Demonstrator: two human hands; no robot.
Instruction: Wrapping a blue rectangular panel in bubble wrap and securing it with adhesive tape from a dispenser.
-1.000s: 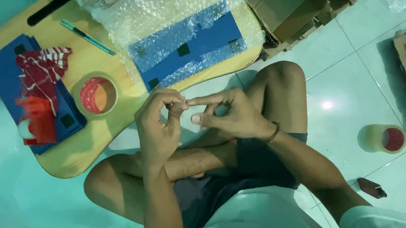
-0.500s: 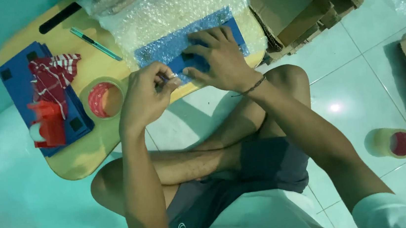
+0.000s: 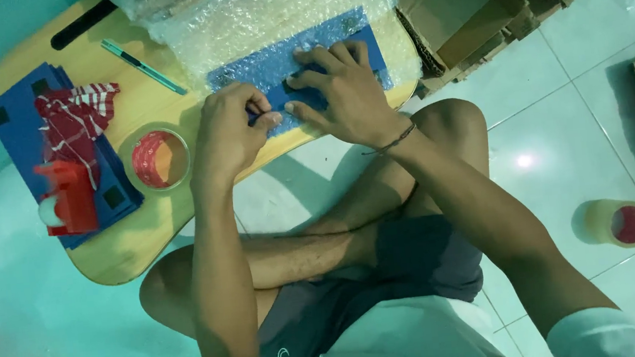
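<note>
The blue bubble-wrapped packet (image 3: 299, 68), upper centre, is pressed flat by the spread right hand (image 3: 344, 94); the left hand's (image 3: 231, 128) grip is pinched shut at its edge, contents hidden.

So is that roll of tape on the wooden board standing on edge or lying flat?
Lying flat. The tape roll shows its full round ring and open core facing up on the wooden board, just beside the left hand.

My hands rest on the bubble-wrapped package (image 3: 299, 64) on the worktop (image 3: 130, 251). A tape roll (image 3: 159, 159) lies to their left. Another tape roll (image 3: 621, 223) sits on the floor (image 3: 560, 116), right.
</note>
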